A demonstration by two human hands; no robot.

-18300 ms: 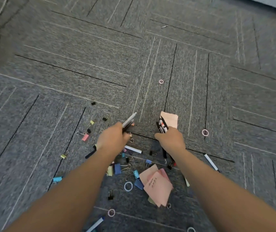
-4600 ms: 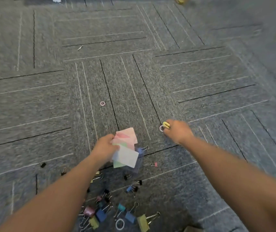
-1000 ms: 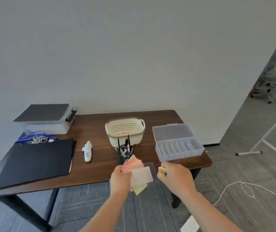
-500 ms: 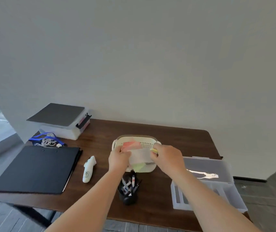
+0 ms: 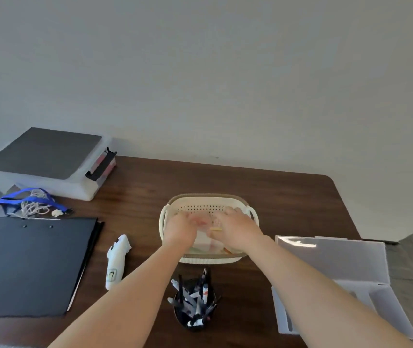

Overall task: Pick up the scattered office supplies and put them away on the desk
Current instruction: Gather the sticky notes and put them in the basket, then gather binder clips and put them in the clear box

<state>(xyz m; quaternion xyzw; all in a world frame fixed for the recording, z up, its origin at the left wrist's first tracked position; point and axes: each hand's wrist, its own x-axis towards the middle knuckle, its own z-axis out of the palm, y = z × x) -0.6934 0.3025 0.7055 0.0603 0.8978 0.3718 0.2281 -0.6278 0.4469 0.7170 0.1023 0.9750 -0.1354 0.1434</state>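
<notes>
Both hands are down inside the cream perforated basket (image 5: 208,200) in the middle of the brown desk (image 5: 275,192). My left hand (image 5: 181,231) holds a stack of pastel sticky notes (image 5: 204,241), pink and white, low in the basket. My right hand (image 5: 235,231) rests against the same stack and pinches a small yellow clip (image 5: 216,229) between its fingers. Blur hides how far the notes sit on the basket floor.
A black cup of pens (image 5: 194,306) stands just in front of the basket. A clear compartment box (image 5: 336,277) with raised lid lies at the right. A white handheld device (image 5: 116,261), black clipboard folder (image 5: 29,264), blue lanyard (image 5: 27,200) and lidded plastic bin (image 5: 47,164) lie at the left.
I rose from the carpet and came up to the desk. Over the last second both hands moved forward and down into the basket with the notes and the clip.
</notes>
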